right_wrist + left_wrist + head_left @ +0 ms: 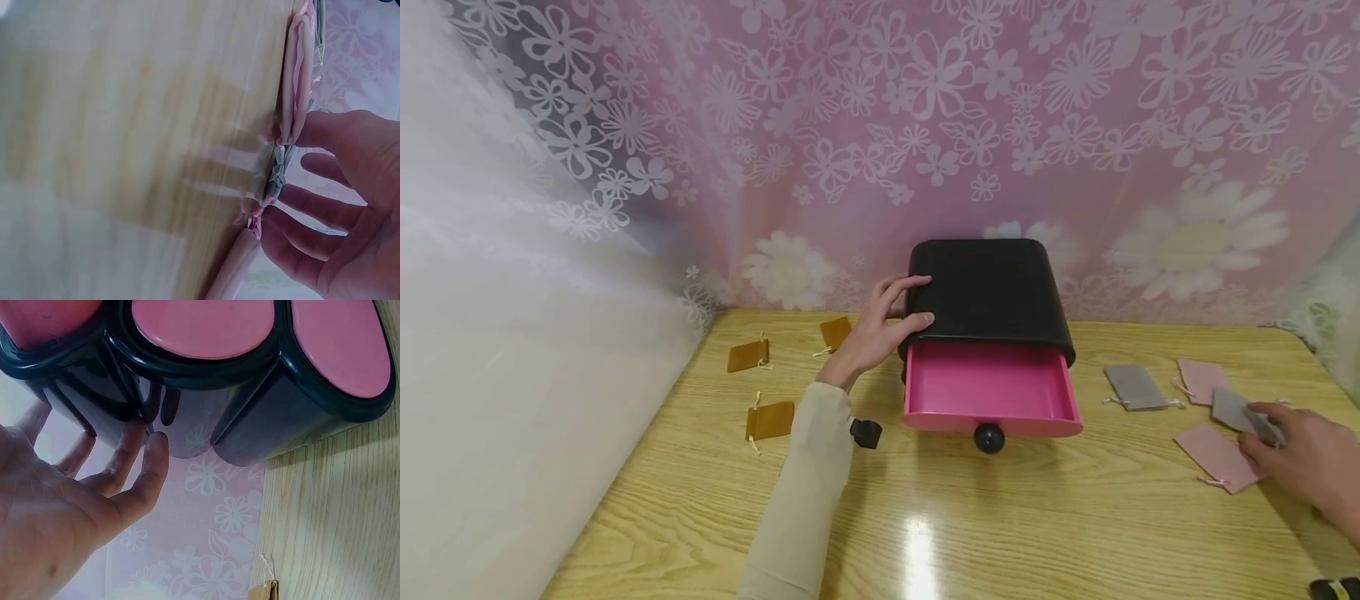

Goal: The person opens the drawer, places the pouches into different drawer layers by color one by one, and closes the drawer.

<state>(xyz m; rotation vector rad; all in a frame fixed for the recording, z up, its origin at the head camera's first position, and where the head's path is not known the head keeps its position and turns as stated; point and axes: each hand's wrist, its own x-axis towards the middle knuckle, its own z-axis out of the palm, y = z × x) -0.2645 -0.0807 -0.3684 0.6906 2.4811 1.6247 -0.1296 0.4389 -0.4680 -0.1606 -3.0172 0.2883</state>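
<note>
A black case point(988, 292) stands at the back of the wooden table point(1000, 517), its pink drawer point(992, 387) with a black knob point(988, 437) pulled out. My left hand point(887, 321) rests on the case's left side with its fingers fairly straight; the left wrist view shows those fingers point(134, 456) touching the dark case wall point(250, 425). My right hand point(1300, 454) is at the table's right edge. Its fingertips point(275, 206) touch a grey pouch point(1232, 408) point(275, 172) that lies between two pink pouches point(1217, 456) point(1202, 379).
Another grey pouch point(1135, 386) lies to the right of the drawer. Three brown drawstring pouches point(747, 356) point(835, 332) point(770, 420) lie on the left of the table. A floral pink curtain point(925, 125) hangs behind, and a white sheet point(490, 333) covers the left side.
</note>
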